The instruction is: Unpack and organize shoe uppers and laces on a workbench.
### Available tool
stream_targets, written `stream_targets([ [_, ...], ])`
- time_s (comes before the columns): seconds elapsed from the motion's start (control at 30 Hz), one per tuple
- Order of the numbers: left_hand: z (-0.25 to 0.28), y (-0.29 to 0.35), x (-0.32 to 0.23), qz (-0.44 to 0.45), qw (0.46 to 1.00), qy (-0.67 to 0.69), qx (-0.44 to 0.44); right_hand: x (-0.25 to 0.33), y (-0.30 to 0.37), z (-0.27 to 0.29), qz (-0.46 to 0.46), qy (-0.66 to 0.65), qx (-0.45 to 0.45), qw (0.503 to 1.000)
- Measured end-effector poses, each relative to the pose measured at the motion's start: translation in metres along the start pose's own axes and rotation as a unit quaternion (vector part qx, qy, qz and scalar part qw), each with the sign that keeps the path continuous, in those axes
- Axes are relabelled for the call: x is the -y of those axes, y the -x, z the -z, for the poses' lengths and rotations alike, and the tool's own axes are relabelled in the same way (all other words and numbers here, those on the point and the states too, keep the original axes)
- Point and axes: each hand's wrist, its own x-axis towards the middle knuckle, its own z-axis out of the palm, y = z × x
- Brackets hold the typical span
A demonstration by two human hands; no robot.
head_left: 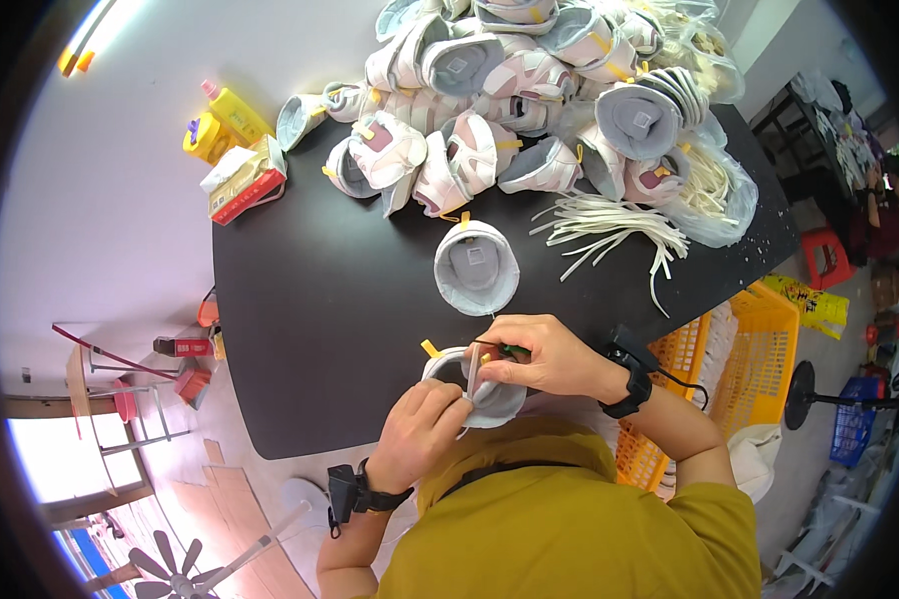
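At the table's near edge, a white and grey shoe upper (pixel 502 407) with a yellow heel tab lies before me, its opening facing up. My left hand (pixel 421 429) is closed at its left rim, fingers pinched where a flat white lace (pixel 472 374) stands up. My right hand (pixel 544 354) is closed over the right side. It holds a small tool with a green handle (pixel 512 350) and a thin dark shaft pointing left; the tool's exact kind is not clear. Just beyond, another shoe upper (pixel 476 268) stands alone on the black table (pixel 309 329).
Many shoe uppers (pixel 459 70) are heaped at the back. Loose white laces (pixel 619 228) lie right, beside a clear plastic bag (pixel 731 205). A tissue box (pixel 250 185) and yellow bottles (pixel 238 115) stand back left. Yellow crates (pixel 769 329) are at my right; a fan (pixel 170 569) is lower left.
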Motion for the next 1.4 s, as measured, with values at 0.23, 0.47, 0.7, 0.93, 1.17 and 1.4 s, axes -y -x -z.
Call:
stream_targets([
  [0.23, -0.004, -0.004, 0.001, 0.004, 1.0, -0.013, -0.016, 0.003, 0.006, -0.003, -0.081, 0.025, 0.026, 0.996],
  [0.47, -0.01, -0.007, 0.004, -0.018, 0.999, -0.047, -0.019, -0.009, 0.009, -0.022, -0.106, 0.03, -0.087, 0.99],
  [0.7, -0.018, -0.003, 0.003, -0.006, 0.999, -0.047, -0.009, -0.007, 0.01, -0.028, -0.131, -0.012, -0.046, 0.99],
  [0.93, -0.019, -0.001, 0.002, 0.031, 0.998, -0.038, 0.03, -0.015, 0.013, -0.042, 0.03, 0.131, -0.054, 0.989],
  [1.17, -0.013, 0.001, 0.001, 0.029, 0.998, -0.03, 0.041, -0.01, 0.014, -0.043, 0.006, 0.113, -0.058, 0.992],
  [1.4, -0.005, -0.003, -0.003, 0.036, 0.998, -0.012, 0.042, -0.017, 0.01, -0.039, 0.008, 0.096, -0.051, 0.994],
])
